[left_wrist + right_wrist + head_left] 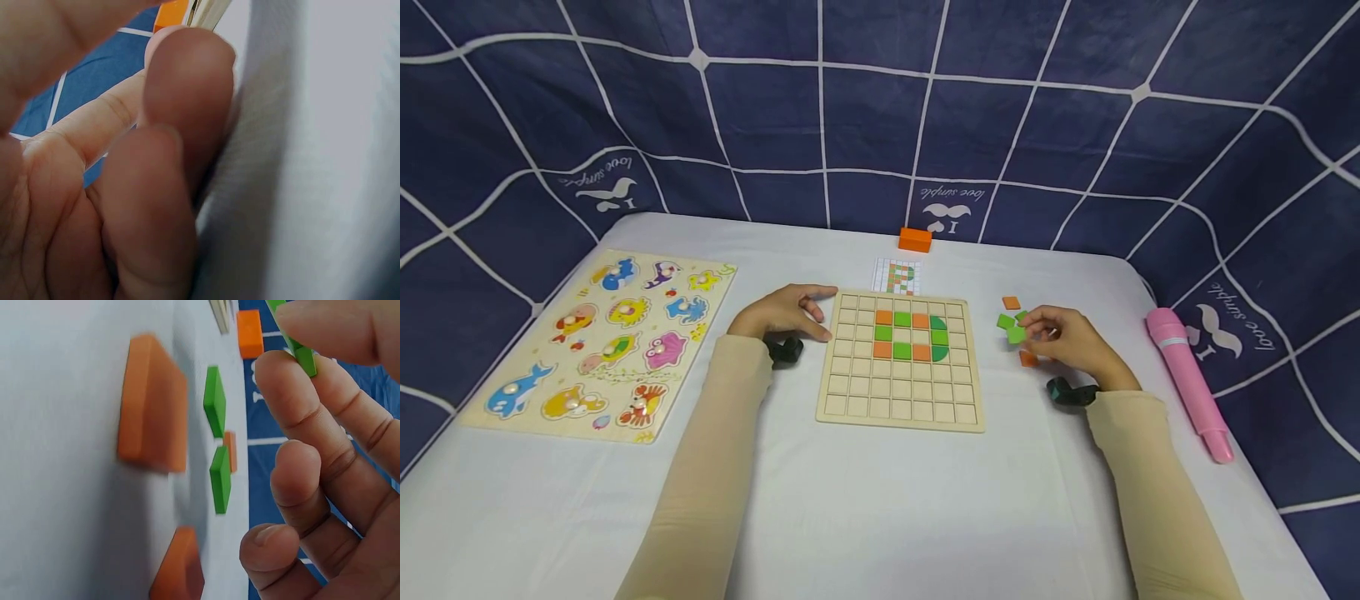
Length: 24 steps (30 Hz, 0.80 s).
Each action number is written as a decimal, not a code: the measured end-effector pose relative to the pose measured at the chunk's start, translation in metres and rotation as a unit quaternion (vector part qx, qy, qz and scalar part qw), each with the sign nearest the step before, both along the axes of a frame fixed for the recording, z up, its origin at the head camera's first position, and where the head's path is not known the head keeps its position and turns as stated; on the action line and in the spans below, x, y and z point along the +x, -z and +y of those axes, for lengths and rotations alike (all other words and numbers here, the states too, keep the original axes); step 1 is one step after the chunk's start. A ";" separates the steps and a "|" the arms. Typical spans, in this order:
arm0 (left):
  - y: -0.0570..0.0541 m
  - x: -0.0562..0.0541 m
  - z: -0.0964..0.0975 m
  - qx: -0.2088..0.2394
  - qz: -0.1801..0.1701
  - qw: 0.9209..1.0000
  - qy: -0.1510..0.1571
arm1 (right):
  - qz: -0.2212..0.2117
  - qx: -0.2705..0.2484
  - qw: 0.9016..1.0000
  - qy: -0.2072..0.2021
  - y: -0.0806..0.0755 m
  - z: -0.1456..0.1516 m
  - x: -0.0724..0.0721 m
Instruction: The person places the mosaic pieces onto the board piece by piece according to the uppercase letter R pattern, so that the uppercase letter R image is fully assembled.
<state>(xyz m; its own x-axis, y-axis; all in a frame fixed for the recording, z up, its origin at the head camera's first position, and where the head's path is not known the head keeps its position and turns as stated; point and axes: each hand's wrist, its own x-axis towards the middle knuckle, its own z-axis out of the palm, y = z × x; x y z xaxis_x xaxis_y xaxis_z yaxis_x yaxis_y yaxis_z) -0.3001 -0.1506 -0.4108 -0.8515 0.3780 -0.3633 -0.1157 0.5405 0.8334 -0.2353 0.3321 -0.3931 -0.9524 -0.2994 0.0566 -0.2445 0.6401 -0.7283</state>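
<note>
A wooden grid board lies in the middle of the head view. On it, orange and green square tiles and dark green rounded pieces form a ring. My left hand is at the board's left edge, thumb and forefinger spread along it. Right of the board, my right hand pinches a green square tile between thumb and fingertips, above the table. Around it on the cloth lie loose green tiles and orange tiles.
Behind the board lies a printed pattern card, with an orange block farther back. A sea-animal knob puzzle is at the left, and a pink cylinder at the right. Dark blue gridded fabric hangs around the table.
</note>
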 end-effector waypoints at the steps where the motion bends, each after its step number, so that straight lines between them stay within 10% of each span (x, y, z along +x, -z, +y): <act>1: 0.000 0.000 0.000 -0.001 0.000 1.000 -0.001 | 0.001 -0.003 1.000 -0.002 -0.001 -0.002 0.001; 24: -0.001 0.001 -0.001 0.002 0.004 1.000 0.001 | -0.036 -0.068 0.995 -0.069 -0.001 -0.052 0.004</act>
<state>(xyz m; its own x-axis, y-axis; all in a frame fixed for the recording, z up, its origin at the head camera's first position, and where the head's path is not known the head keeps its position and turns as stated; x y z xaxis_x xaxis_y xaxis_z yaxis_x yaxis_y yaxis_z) -0.2993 -0.1511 -0.4102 -0.8539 0.3809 -0.3546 -0.1076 0.5374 0.8364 -0.2309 0.2805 -0.3920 -0.9062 -0.4210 0.0387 -0.2666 0.4982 -0.8251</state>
